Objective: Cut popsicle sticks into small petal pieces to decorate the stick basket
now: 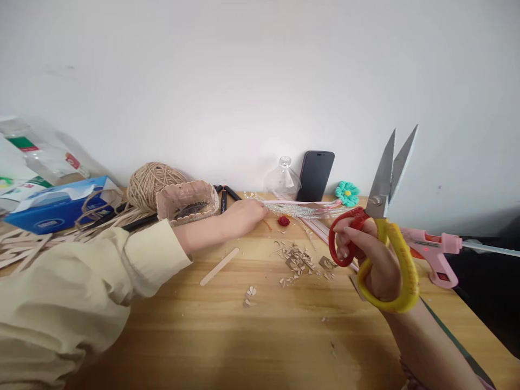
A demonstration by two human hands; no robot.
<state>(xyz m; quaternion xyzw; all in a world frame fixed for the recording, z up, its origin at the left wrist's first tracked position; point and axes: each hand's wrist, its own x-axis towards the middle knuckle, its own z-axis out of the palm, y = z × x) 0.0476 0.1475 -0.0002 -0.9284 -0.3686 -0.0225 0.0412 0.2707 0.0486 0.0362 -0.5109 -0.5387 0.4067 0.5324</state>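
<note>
My right hand (pixel 376 260) is raised at the right with its fingers through the handles of a pair of scissors (pixel 379 200). One handle is red, the other yellow, and the blades point up and stand slightly apart. My left hand (pixel 249 216) reaches to the back of the table, its fingers drawn together at the left end of a bundle of glittery strands (pixel 290 209). What those fingers pinch, if anything, is hidden. Just right of that hand lies a small red rose (pixel 283 221). A wooden craft stick (pixel 219 266) lies nearer to me.
Wood scraps (pixel 300 260) are scattered mid-table. Behind stand a phone (pixel 316 176), a clear bottle (pixel 283 181) and a turquoise flower (pixel 347 193). A pink glue gun (pixel 436 252) is at right. Leftward are a scalloped basket (pixel 173 196), twine ball (pixel 152 181) and blue tissue pack (pixel 60 206).
</note>
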